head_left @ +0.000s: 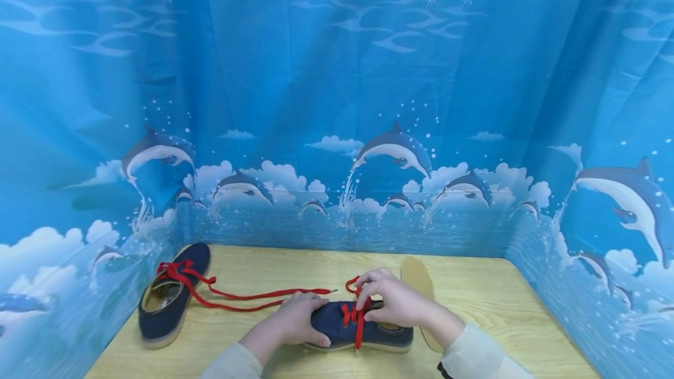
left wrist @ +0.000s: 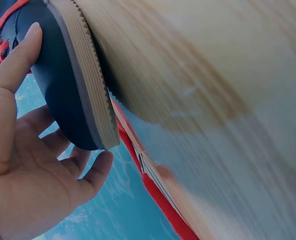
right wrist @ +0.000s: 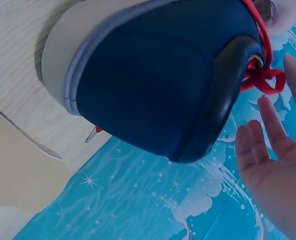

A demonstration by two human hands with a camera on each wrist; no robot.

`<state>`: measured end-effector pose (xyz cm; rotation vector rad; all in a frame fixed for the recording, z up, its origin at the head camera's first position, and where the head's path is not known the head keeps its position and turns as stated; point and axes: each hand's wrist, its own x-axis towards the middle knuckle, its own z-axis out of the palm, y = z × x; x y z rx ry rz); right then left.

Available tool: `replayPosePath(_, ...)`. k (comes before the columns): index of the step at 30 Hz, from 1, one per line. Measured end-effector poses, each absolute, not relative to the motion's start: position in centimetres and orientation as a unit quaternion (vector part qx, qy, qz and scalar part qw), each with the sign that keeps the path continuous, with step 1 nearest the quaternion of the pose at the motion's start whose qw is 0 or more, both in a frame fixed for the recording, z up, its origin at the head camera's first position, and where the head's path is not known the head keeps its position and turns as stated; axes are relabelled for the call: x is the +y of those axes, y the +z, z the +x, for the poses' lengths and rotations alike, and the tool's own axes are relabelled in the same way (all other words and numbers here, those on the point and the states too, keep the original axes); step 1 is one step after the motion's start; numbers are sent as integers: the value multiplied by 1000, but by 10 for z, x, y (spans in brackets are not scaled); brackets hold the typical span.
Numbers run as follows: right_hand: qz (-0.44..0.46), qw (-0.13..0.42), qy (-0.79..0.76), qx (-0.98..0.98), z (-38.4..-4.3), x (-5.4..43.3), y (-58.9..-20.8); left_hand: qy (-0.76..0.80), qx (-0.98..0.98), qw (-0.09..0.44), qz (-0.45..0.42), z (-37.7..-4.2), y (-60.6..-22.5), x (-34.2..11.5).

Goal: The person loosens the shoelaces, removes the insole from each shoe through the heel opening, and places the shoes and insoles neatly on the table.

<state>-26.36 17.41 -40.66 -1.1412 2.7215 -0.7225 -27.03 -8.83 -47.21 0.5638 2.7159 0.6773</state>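
Observation:
A navy shoe (head_left: 329, 317) with a pale sole lies sideways on the wooden table, toe to the left. My left hand (head_left: 300, 317) grips its toe, thumb on the near side and fingers round the far side; the left wrist view shows this hand (left wrist: 42, 145) close up. Over the shoe's tongue, red laces (head_left: 360, 332) stand in a small loop, one end hanging down the near side. My right hand (head_left: 392, 298) hovers at these laces. In the right wrist view, its loosely bent fingers (right wrist: 273, 122) are beside the red bow (right wrist: 270, 82), with no pinch visible.
A second navy shoe (head_left: 163, 317) stands at the table's left, its long red laces (head_left: 237, 297) trailing right toward my left hand. Behind my right forearm lies a tan insole (head_left: 418, 276). A blue dolphin-print curtain (head_left: 337, 104) encloses the table's back and sides.

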Motion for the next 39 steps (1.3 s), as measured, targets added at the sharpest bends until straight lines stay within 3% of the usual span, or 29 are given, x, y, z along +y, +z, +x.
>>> replayPosePath(15,-379,-17,-163,911,-259,163,-422,245,939,139,196,-269,-473,-89)
replayPosePath(31,-335,-7,-262,905,-271,167,-404,236,941,124,207,-268,-474,-89)
replayPosePath(39,-299,-75,-311,899,-283,169,-392,236,942,116,209,-268,-474,-89)
